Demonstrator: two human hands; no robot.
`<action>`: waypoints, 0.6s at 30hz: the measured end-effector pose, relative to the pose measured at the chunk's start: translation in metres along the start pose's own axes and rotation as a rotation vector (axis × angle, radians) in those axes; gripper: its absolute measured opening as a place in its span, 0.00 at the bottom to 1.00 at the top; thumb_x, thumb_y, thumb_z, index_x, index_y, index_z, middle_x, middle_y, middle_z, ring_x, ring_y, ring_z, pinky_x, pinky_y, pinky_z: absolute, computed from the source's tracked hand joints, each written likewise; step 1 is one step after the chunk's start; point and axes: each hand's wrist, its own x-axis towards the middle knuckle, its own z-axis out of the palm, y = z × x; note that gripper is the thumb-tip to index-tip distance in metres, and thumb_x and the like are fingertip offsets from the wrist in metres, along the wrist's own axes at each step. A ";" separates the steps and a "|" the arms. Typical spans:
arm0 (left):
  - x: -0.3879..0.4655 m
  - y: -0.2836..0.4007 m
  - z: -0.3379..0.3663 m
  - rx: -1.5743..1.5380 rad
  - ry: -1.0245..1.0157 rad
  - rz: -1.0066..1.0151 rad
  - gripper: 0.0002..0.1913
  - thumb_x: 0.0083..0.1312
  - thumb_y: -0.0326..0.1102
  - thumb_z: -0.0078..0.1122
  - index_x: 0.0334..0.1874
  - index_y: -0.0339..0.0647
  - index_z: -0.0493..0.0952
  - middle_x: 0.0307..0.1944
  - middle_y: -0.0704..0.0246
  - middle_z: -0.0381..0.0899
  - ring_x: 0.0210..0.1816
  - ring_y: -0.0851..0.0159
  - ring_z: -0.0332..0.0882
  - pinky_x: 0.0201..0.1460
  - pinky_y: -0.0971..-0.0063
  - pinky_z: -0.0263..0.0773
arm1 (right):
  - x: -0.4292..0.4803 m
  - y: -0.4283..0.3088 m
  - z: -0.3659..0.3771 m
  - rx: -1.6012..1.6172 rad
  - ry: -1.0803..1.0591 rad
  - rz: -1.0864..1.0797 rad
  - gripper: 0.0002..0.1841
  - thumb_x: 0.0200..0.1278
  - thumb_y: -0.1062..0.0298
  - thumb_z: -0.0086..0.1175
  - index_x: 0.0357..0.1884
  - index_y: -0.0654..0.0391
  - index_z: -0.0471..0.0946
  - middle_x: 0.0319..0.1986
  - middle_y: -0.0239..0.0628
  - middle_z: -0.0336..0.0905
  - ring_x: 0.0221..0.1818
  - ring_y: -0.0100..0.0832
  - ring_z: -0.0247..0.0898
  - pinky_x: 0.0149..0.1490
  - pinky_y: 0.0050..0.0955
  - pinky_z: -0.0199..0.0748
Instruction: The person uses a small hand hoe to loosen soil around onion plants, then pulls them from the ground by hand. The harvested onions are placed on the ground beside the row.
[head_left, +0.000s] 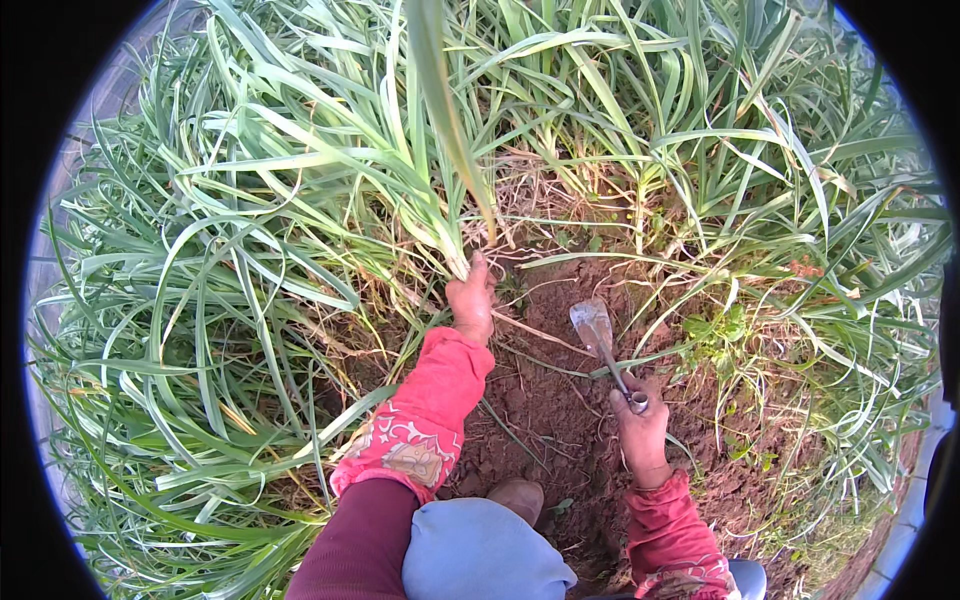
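My left hand (472, 300) reaches forward and grips the pale base of a clump of long-leaved green plants (420, 202), low down near the soil. The clump's leaves fan out up and to the left. In my right hand (643, 431) is a small hand tool with a flat metal blade (592, 322) and a thin shank. Its blade points forward over the bare soil, apart from the plants in my left hand. The tool's grip is mostly hidden inside my fist.
Dense leafy rows stand at the left (217, 337) and at the far right (817, 165). Reddish-brown soil (547, 405) lies between my arms, with dry stalks and roots strewn on it. A shoe (517, 499) and my blue-clad knee (484, 551) are at the bottom.
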 end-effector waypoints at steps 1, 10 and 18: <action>0.013 0.004 -0.012 0.047 0.070 0.020 0.17 0.65 0.48 0.56 0.27 0.42 0.71 0.21 0.72 0.70 0.16 0.74 0.61 0.17 0.78 0.58 | 0.016 -0.009 0.002 -0.040 -0.042 0.060 0.18 0.59 0.70 0.59 0.50 0.67 0.74 0.27 0.31 0.76 0.28 0.17 0.68 0.35 0.19 0.69; 0.106 -0.032 0.042 0.208 -0.100 0.052 0.17 0.62 0.41 0.61 0.40 0.30 0.79 0.29 0.69 0.80 0.27 0.69 0.70 0.35 0.72 0.68 | 0.136 -0.077 0.100 -0.798 -0.341 -0.101 0.13 0.56 0.68 0.53 0.41 0.64 0.76 0.29 0.58 0.77 0.35 0.57 0.75 0.42 0.48 0.74; 0.109 -0.037 0.050 -0.048 -0.203 -0.013 0.09 0.61 0.34 0.61 0.39 0.37 0.77 0.25 0.75 0.74 0.22 0.75 0.65 0.26 0.79 0.69 | 0.155 -0.041 0.143 -0.783 -0.288 -0.124 0.13 0.55 0.68 0.50 0.42 0.60 0.73 0.27 0.58 0.77 0.34 0.57 0.76 0.42 0.51 0.73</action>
